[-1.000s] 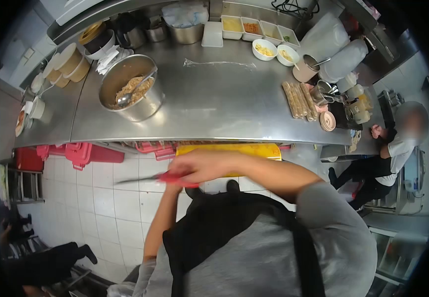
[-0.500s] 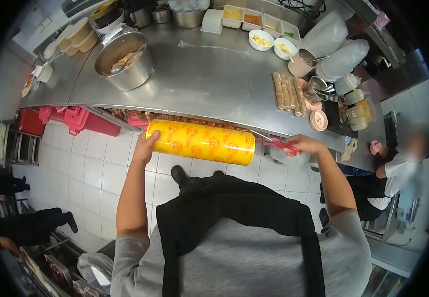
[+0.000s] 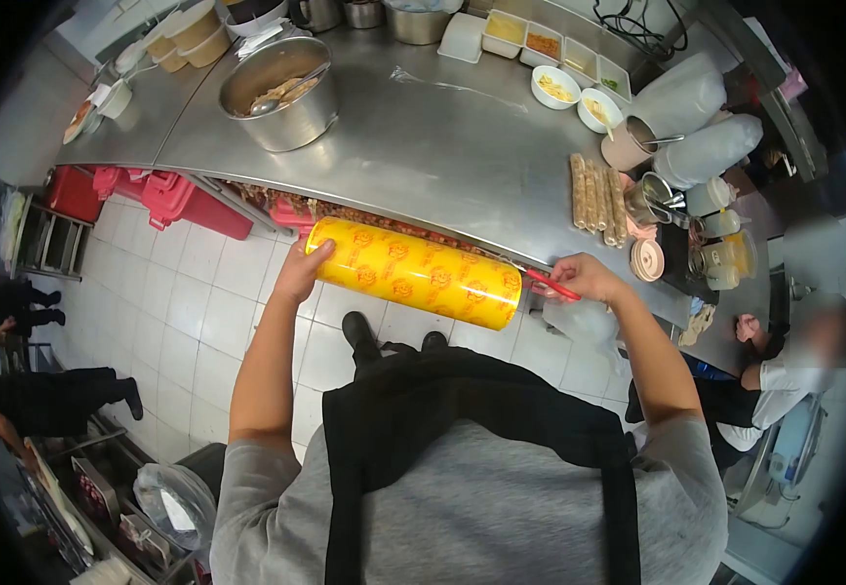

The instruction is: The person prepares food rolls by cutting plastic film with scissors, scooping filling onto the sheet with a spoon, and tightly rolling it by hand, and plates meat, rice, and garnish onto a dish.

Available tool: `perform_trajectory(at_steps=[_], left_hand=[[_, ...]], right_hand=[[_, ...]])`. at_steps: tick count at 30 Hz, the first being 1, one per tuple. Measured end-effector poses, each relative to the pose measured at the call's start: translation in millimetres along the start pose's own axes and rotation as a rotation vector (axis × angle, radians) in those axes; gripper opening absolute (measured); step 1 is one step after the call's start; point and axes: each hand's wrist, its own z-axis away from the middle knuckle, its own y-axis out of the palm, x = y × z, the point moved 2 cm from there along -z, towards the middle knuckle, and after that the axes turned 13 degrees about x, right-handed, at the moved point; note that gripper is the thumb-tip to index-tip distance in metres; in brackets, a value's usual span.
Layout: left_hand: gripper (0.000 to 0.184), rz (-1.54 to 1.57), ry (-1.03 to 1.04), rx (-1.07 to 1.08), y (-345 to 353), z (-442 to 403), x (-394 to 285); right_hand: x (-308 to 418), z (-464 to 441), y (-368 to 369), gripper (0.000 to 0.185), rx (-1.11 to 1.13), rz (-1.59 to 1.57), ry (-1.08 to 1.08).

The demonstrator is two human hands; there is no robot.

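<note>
A large yellow roll of plastic wrap with red printing is held level in front of the counter's near edge. My left hand grips its left end, thumb on top. At the other end, my right hand is closed on red-handled scissors. The scissors' blades lie at the roll's right end and are mostly hidden behind it, so I cannot tell whether they touch it.
On the steel counter stand a metal pot with a ladle, several wrapped rolls, white bowls and ingredient trays. Red bins are below. A person is at the right; others are at the left.
My view has shifted, so the counter items appear further right and higher. The scissors have moved in closer to the roll's right end, their blades now mostly out of sight.
</note>
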Motion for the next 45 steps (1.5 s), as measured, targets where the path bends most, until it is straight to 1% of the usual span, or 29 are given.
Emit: perform_trajectory(at_steps=[2, 5, 8, 11, 12, 16, 19, 22, 25, 26, 27, 30, 35, 38, 42, 44, 45], left_hand=[[0.040, -0.007, -0.005, 0.000, 0.2, 0.6, -0.1], [0.040, -0.038, -0.016, 0.010, 0.5, 2.1, -0.3], [0.040, -0.043, -0.003, 0.016, 3.6, 0.8, -1.9], [0.038, -0.011, -0.010, 0.028, 3.5, 2.3, -2.5], [0.038, -0.003, -0.018, 0.025, 3.5, 3.0, -2.3], [0.039, 0.032, 0.006, 0.036, 4.9, 5.9, -5.7], [0.039, 0.045, -0.002, 0.038, 6.6, 6.5, -5.2], [0.040, 0.050, -0.014, 0.052, 5.5, 5.5, -4.6], [0.040, 0.023, -0.010, 0.029, 4.7, 4.6, -0.8], [0.040, 0.018, -0.014, 0.028, 3.8, 4.5, -0.7], [0.040, 0.011, -0.018, 0.027, 3.0, 5.0, -1.7], [0.041, 0.009, -0.024, 0.027, 7.3, 7.5, -6.3], [0.043, -0.001, -0.026, 0.038, 4.0, 8.2, -5.8], [0.043, -0.002, -0.015, 0.038, 4.5, 8.9, -5.9], [0.037, -0.122, -0.030, 0.072, 8.1, 13.4, -18.5], [0.042, -0.231, -0.069, 0.111, 9.4, 17.2, -22.7], [0.044, -0.286, -0.087, 0.129, 10.6, 19.7, -24.5]], right_hand=[[6.4, -2.5, -3.6, 0.031, 0.030, 0.025, 0.010], [24.0, -6.6, -8.5, 0.033, 0.035, 0.166, 0.040], [34.5, -22.5, -7.5, 0.034, 0.051, 0.213, 0.034], [48.0, -45.6, -0.1, 0.034, 0.086, 0.200, -0.005], [56.8, -53.5, 3.9, 0.035, 0.093, 0.165, 0.017], [87.0, -78.2, 13.6, 0.038, 0.089, 0.395, 0.065], [84.0, -69.3, 5.3, 0.039, 0.170, 0.326, 0.123], [74.3, -35.7, -14.1, 0.040, 0.198, 0.588, 0.217], [66.3, 5.8, -25.2, 0.045, 0.161, 0.404, 0.258], [67.8, 12.6, -22.5, 0.042, 0.153, 0.336, 0.244], [64.1, 8.8, -22.4, 0.042, 0.141, 0.333, 0.210], [52.9, -17.8, -18.3, 0.042, 0.126, 0.341, 0.122], [85.8, -82.4, 13.8, 0.043, 0.145, 0.360, 0.065], [120.3, -108.8, 37.6, 0.041, 0.130, 0.367, 0.057], [159.4, -151.3, 61.7, 0.044, 0.116, 0.476, 0.046], [187.0, -173.0, 77.8, 0.046, 0.104, 0.577, 0.028], [204.4, -181.2, 87.9, 0.046, 0.118, 0.584, -0.021]])
